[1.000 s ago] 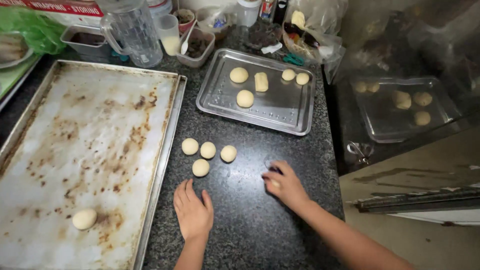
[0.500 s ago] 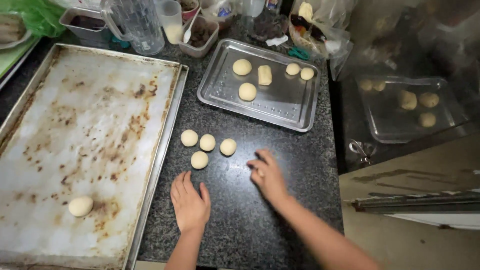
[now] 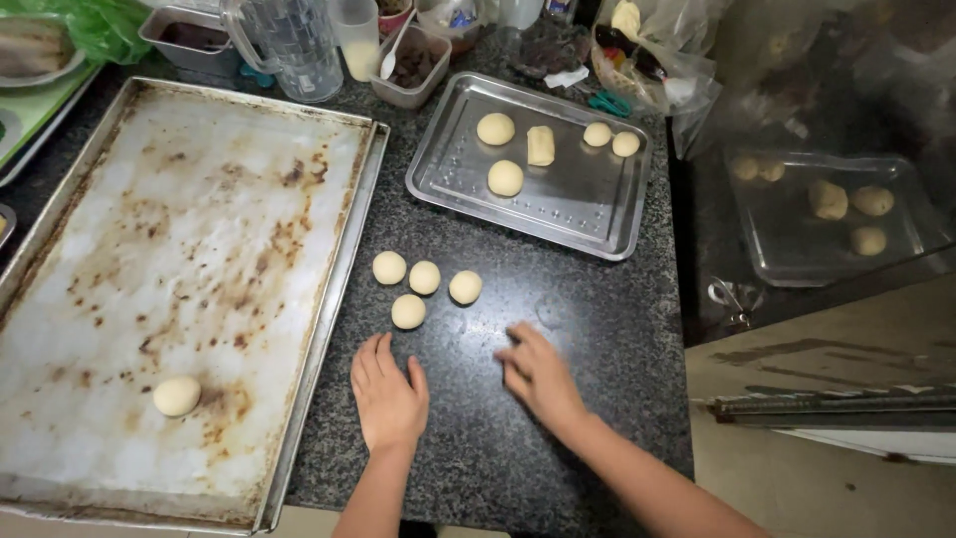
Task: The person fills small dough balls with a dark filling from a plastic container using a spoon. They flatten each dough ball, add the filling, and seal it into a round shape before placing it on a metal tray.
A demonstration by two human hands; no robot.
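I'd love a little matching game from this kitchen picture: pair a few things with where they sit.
Things:
1. lone dough ball
2. four dough balls
3. log-shaped dough
4. left hand

Places:
A. on the small shiny tray
B. flat on the counter, just below the cluster
C. on the big stained tray
D. clustered on the counter

Pairs: 1-C, 2-D, 3-A, 4-B

Surface (image 3: pixel 558 329) black granite, fine grey-white speckle. Dough balls (image 3: pixel 423 277) pale cream-yellow. Large baking tray (image 3: pixel 149 249) dull whitish-grey, blotched with brown rust-like stains. Small tray (image 3: pixel 588 204) shiny silver with rows of raised dots. Plastic bag (image 3: pixel 100 25) bright green. Jug (image 3: pixel 289 40) clear, colourless.
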